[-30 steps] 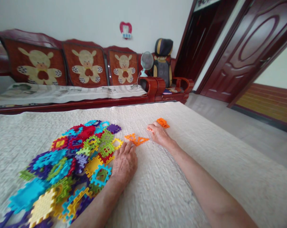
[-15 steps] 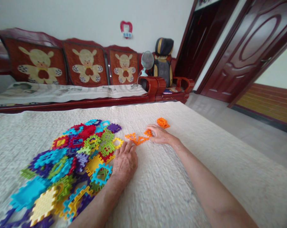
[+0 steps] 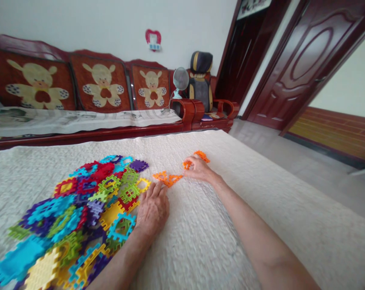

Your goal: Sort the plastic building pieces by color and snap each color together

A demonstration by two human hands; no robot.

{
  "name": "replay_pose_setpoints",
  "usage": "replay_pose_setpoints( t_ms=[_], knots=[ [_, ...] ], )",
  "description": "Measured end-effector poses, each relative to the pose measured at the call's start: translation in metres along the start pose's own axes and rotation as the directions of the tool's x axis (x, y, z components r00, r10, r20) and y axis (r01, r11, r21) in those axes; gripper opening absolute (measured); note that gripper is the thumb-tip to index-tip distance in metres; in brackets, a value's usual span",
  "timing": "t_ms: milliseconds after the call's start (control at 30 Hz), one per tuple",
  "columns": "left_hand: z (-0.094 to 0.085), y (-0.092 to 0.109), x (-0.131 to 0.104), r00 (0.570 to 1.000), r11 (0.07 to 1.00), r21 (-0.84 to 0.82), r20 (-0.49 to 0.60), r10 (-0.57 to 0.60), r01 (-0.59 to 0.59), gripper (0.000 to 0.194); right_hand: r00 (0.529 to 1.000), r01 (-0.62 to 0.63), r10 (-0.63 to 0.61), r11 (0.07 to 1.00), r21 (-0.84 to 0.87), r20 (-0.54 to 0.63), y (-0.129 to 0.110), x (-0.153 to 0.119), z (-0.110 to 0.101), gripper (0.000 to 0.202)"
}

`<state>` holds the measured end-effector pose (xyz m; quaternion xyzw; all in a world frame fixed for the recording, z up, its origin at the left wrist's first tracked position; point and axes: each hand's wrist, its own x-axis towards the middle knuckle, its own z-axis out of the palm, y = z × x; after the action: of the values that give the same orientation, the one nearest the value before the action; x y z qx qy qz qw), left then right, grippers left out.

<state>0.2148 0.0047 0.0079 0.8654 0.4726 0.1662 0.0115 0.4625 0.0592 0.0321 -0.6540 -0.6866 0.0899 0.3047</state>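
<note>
Orange openwork piece, jagged-edged, is pinched by right hand; left hand lies unclenched.

Side by side, two orange triangles; three animal-print cushions; one fan; one heart-shaped wall plate (the coloured pieces, heaped and overlapping, cannot be counted).

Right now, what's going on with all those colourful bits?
A person is handling toothed pieces on a pale cloth. The right hand holds an orange piece. The left hand rests beside the mixed pile, near two orange triangles. More orange lies just beyond the right hand.
</note>
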Motion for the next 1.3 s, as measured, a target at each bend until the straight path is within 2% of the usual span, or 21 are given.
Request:
replay_pose_setpoints(
  t_ms=[100, 200, 267, 333, 433, 667, 733, 800, 900, 967, 1033, 1167, 1300],
  knots=[
    [0.000, 0.000, 0.000, 1.000, 1.000, 0.003, 0.008, -0.008, 0.008, 0.043, 0.981, -0.058, 0.061, 0.998, 0.022, -0.182, 0.004, 0.006, -0.015, 0.038],
    [0.000, 0.000, 0.000, 1.000, 1.000, 0.003, 0.007, -0.012, 0.012, 0.044, 0.920, -0.117, 0.100, 0.993, -0.024, -0.380, 0.019, 0.007, -0.028, 0.041],
    [0.000, 0.001, 0.000, 1.000, 1.000, 0.005, 0.006, -0.013, 0.013, 0.044, 0.885, -0.148, 0.109, 0.988, -0.051, -0.453, 0.032, 0.004, -0.030, 0.043],
    [0.000, 0.001, 0.000, 1.000, 1.000, 0.008, 0.009, -0.018, 0.018, 0.044, 0.869, -0.170, 0.114, 0.983, -0.075, -0.481, 0.043, -0.002, -0.027, 0.042],
    [0.000, 0.002, 0.000, 1.000, 1.000, 0.010, 0.011, -0.020, 0.020, 0.043, 0.871, -0.194, 0.120, 0.975, -0.110, -0.476, 0.054, -0.011, -0.019, 0.040],
    [0.001, 0.000, 0.000, 1.000, 1.000, 0.012, 0.010, -0.013, 0.013, 0.042, 0.882, -0.273, 0.188, 0.952, -0.142, -0.432, 0.053, -0.019, -0.014, 0.048],
    [0.001, -0.001, 0.000, 1.000, 1.000, 0.017, 0.017, -0.009, 0.009, 0.042, 0.867, -0.238, 0.140, 0.959, -0.152, -0.478, 0.048, -0.019, -0.014, 0.046],
    [0.001, 0.000, 0.000, 1.000, 1.000, 0.020, 0.026, -0.011, 0.010, 0.041, 0.859, -0.142, 0.051, 0.980, -0.141, -0.510, 0.040, -0.019, -0.011, 0.039],
    [0.000, 0.001, 0.000, 0.999, 1.000, 0.022, 0.027, -0.021, 0.020, 0.041, 0.903, 0.045, -0.055, 0.998, -0.034, -0.426, 0.019, -0.021, 0.005, 0.029],
    [-0.002, 0.002, -0.001, 0.999, 0.999, 0.021, 0.021, -0.027, 0.026, 0.041, 0.954, 0.100, -0.073, 0.992, 0.078, -0.290, 0.001, -0.025, 0.021, 0.029],
    [-0.003, 0.003, -0.001, 0.999, 0.999, 0.018, 0.021, -0.027, 0.027, 0.041, 0.985, 0.123, -0.104, 0.983, 0.134, -0.140, -0.017, -0.031, 0.036, 0.035],
    [-0.004, 0.005, 0.000, 0.999, 1.000, 0.013, 0.035, -0.013, 0.013, 0.041, 0.981, 0.187, -0.187, 0.982, 0.007, 0.052, -0.043, -0.043, 0.050, 0.050],
    [-0.006, 0.011, 0.002, 0.997, 0.999, 0.041, 0.068, -0.037, 0.035, 0.043, 0.974, 0.202, -0.185, 0.970, -0.135, 0.133, -0.056, -0.049, 0.047, 0.044]
  ],
)
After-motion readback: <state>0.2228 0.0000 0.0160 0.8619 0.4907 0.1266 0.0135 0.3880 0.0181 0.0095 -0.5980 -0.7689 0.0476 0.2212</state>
